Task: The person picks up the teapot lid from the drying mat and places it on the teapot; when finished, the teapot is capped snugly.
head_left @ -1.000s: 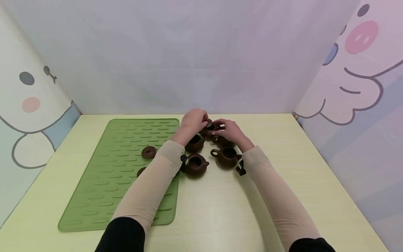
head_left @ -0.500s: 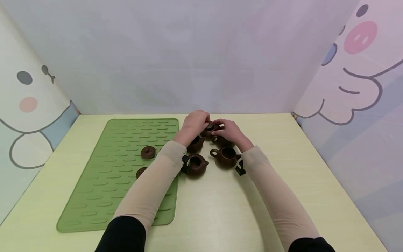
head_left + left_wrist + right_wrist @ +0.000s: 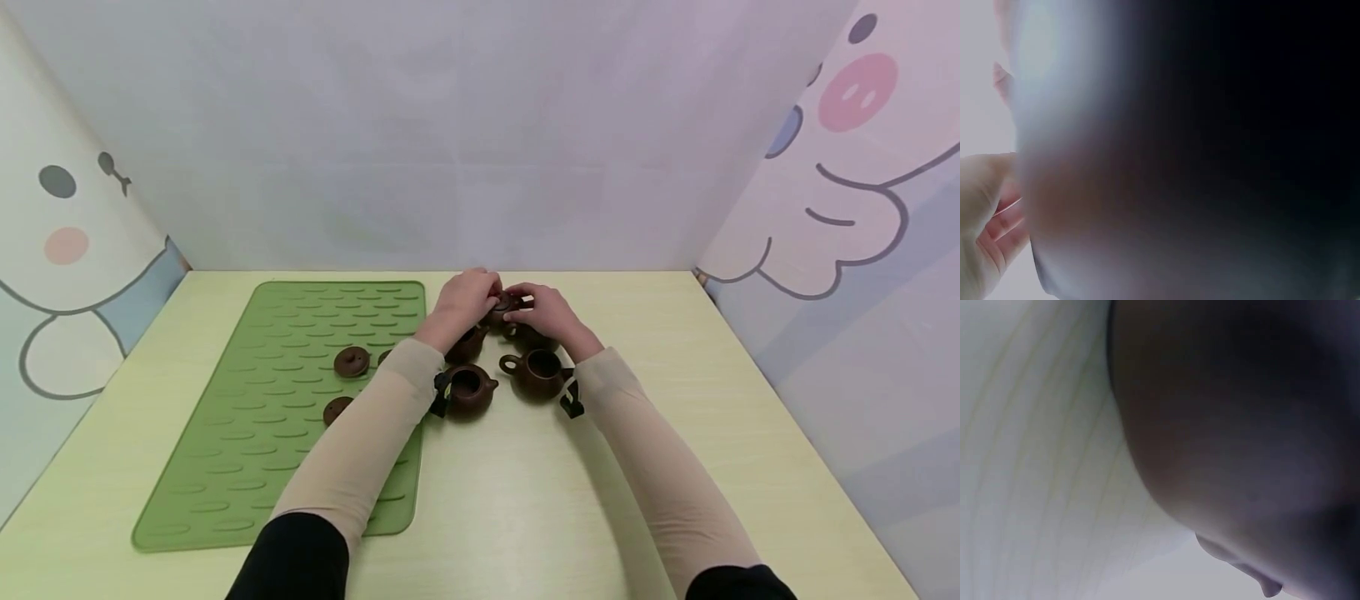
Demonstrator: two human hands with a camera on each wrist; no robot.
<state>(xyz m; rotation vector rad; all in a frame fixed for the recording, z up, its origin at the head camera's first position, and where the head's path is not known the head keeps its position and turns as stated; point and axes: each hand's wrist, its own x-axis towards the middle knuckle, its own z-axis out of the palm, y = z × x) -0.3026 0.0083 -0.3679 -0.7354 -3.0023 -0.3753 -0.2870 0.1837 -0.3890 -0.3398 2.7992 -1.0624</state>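
At the back of the group, a dark brown teapot (image 3: pixel 498 317) sits between the two hands in the head view. My left hand (image 3: pixel 467 302) pinches the lid (image 3: pixel 504 302) at the top of that pot. With thumb and fingers, my right hand (image 3: pixel 549 313) grips the pot's right side. A large dark blur fills most of the left wrist view, leaving part of a hand (image 3: pixel 985 219) at the left edge. The right wrist view is mostly blocked by a dark rounded shape.
Other open teapots stand nearer: one (image 3: pixel 468 392) by the left wrist, one (image 3: pixel 538 375) by the right wrist, one (image 3: pixel 467 345) under the left hand, one (image 3: pixel 529 337) under the right. Brown lids (image 3: pixel 352 362) lie on a green mat (image 3: pixel 247 450), partly behind the left sleeve.
My left hand has come slightly down and nearer, and the lid has lowered onto the back pot's top. My right hand has stayed nearly still on the pot.
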